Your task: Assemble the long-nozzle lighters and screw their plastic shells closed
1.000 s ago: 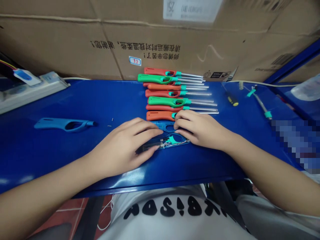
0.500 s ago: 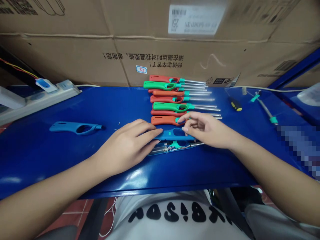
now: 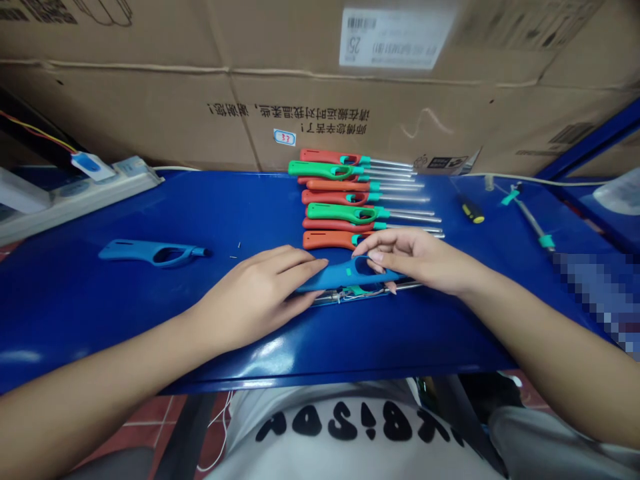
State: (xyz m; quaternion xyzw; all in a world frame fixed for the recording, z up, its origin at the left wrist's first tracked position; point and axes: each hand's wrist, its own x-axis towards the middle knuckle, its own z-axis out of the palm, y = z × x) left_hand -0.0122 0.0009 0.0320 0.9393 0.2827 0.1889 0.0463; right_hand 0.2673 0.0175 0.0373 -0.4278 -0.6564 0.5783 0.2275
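Note:
A blue lighter casing half is pinched at its broad end by my left hand and near its trigger opening by my right hand. Just below it, partly covered, lies another blue half holding metal parts, thin wires, a teal trigger and a metal tube. The left fingers hide one end of this assembly. A separate blue casing half rests to the left, touched by neither hand. Two tiny screws lie between it and my left hand.
Several red, orange and green long-necked lighters lie stacked in a row behind my hands. At right are a yellow-and-black screwdriver and a metal tube with teal fittings. A power strip sits left; a cardboard box stands behind.
The blue casing half has moved slightly down and right, covering more of the lower assembly. My right fingers now reach around its edge to the lower half.

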